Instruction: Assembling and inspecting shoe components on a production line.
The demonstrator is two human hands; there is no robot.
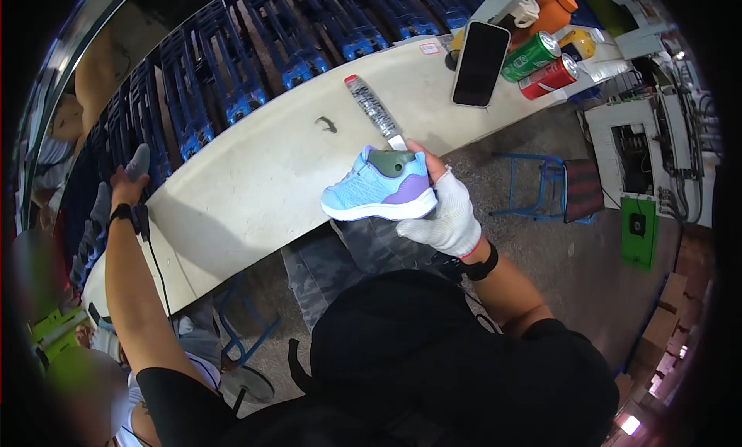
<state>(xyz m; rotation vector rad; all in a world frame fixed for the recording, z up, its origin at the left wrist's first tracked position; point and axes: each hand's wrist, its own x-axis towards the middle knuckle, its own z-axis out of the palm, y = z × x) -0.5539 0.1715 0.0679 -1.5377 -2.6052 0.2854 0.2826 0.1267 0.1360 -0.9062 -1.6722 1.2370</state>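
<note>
Right hand [454, 217]: gloved, closed around the heel of the blue shoe [363, 185], over the counter's [247, 176] near edge.
Shoe progress: upper and sole look joined; the green last [380, 164] sits inside, not yet out.
Wrapped tool [371, 107]: on the counter, just past the shoe.
Left hand [127, 190]: bare, beside the left edge, at a grey piece [138, 162]; grip unclear.
Phone [481, 66]: near the right end.

Shoe [379, 185] — light blue and purple; glove [457, 216] — white.
</note>
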